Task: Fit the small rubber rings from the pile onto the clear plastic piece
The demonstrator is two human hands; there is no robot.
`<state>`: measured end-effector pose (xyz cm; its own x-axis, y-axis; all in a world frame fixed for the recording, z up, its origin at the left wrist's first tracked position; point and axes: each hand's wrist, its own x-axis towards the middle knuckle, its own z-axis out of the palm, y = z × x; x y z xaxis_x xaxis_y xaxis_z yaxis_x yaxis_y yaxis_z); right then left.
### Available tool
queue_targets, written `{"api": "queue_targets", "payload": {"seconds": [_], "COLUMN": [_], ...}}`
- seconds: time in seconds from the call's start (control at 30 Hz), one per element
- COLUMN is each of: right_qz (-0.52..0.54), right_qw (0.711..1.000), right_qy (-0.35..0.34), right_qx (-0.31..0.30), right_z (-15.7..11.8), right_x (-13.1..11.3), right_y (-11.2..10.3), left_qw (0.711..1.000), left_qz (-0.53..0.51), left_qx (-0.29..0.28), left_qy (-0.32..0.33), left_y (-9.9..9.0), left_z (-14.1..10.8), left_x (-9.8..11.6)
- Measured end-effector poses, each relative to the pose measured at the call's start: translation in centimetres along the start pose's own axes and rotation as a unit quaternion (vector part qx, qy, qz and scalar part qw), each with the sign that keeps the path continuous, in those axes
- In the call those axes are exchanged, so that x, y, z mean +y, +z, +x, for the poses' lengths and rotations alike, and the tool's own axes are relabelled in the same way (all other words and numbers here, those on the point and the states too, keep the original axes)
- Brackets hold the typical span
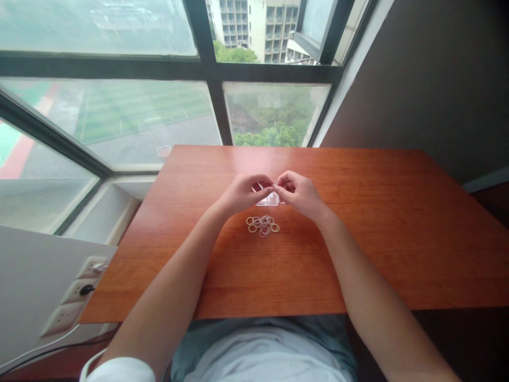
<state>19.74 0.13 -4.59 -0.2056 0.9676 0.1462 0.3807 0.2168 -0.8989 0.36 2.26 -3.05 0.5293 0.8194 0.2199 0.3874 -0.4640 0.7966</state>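
Observation:
Both hands meet over a small clear plastic box [269, 200] on the wooden table. My left hand [249, 192] has its thumb and fingertips pinched together at the box's upper right. Opposite it, my right hand [295, 192] is pinched too, its fingertips touching or nearly touching the left ones. A small pale thing shows between the fingertips, too small to make out. Just nearer to me than the box lies a loose cluster of several thin rings [264, 225], yellowish and pinkish, some overlapping.
The reddish-brown table [397, 228] reaches to the windows [143, 116] at the back. A grey wall [429, 85] rises at the right. Wall sockets [73, 297] with plugs and cables are beside the table's left edge.

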Motion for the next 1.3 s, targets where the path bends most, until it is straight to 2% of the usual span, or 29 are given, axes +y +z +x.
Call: {"api": "queue_targets", "payload": {"seconds": [0.4, 0.6, 0.73, 1.07, 1.3], "right_qz": [-0.001, -0.027, -0.035, -0.062, -0.077], "right_qw": [1.0, 1.0, 0.999, 0.998, 0.997], "right_qy": [-0.006, -0.008, -0.009, -0.017, -0.012], "right_qx": [0.001, 0.008, 0.005, -0.002, -0.028], "right_z": [-0.1, 0.0, 0.0, 0.0, -0.3], "right_x": [-0.1, -0.1, 0.0, 0.1, -0.5], "right_y": [0.1, 0.0, 0.0, -0.1, -0.2], "left_qw": [0.999, 0.987, 0.977, 0.978, 0.976], "left_qz": [0.035, 0.101, 0.146, 0.164, 0.178], "left_qx": [0.036, 0.123, 0.15, 0.123, 0.119], "left_qy": [0.007, -0.015, -0.036, -0.043, -0.044], "left_y": [0.0, -1.0, -1.4, -1.1, -1.2], "left_z": [0.1, 0.4, 0.4, 0.3, 0.2], "left_x": [-0.6, -2.4, -2.8, -3.3, -3.6]}}
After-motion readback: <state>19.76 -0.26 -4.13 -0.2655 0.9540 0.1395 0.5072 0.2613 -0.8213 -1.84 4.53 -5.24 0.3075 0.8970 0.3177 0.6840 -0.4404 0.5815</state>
